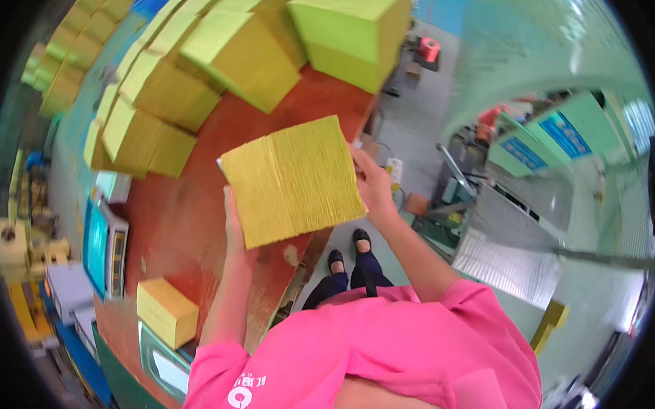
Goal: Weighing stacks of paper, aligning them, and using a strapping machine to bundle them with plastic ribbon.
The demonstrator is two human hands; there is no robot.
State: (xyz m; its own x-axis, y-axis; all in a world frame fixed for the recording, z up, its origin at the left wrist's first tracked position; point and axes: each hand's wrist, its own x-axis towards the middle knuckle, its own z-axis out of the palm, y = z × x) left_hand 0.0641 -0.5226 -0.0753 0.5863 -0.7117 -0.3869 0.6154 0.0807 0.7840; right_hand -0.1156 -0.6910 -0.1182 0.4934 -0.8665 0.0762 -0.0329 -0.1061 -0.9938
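While bracing the left side of a crinkled yellow box (294, 184) with the left hand (235, 226), clasping its right side with the right hand (374, 185). Gripping it two-handed in front of the body, touching it on opposite sides, and so leaving neither hand nearer than the other. Running its longer axis from left to right, from one hand to the other, and angling its right end somewhat away from the body. Hiding most of the left fingers behind the box, so not letting anyone tell how far they are curling there. Holding the box over the near right-hand edge of a reddish surface (177, 231). Sharing that surface with a smaller yellow box (167, 311), lying well apart to the left, and with a pale-framed device (118, 244) beyond it, showing a teal face. Facing a row of large yellow boxes (239, 56) across the far side, standing beyond the held box, and, farther back at upper left, another yellow stack (73, 44).
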